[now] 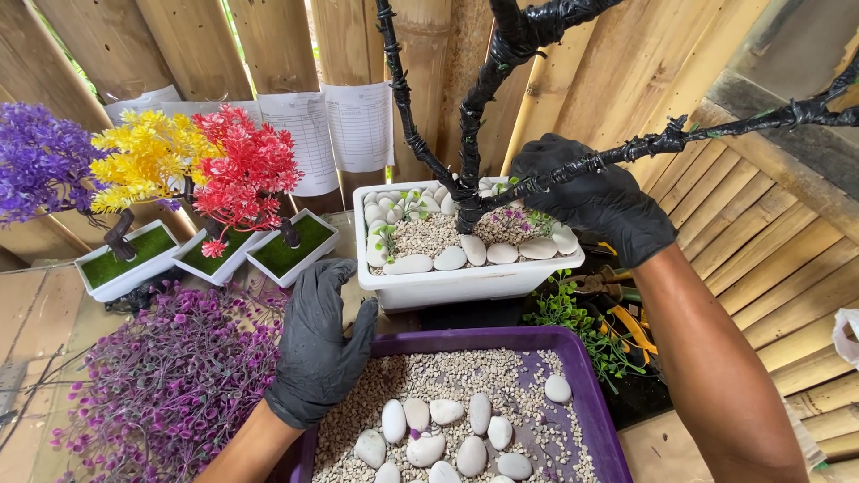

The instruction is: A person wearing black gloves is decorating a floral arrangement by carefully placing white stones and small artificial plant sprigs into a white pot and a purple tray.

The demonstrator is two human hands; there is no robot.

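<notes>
Pebbles (pixel 456 438) fill purple tray (pixel 598 402) below left hand (pixel 318 349), spread flat, holding nothing, touching tray's edge. Right hand (pixel 595 201) curls over white planter (pixel 447 286) beside black branches (pixel 474 116), fingertips among stones.

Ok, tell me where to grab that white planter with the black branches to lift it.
Probably by the two short end walls of the white planter, under the flared rim, from both sides. The black branches spread overhead and block a top grip, and the rim gives a ledge for the fingers.
</notes>
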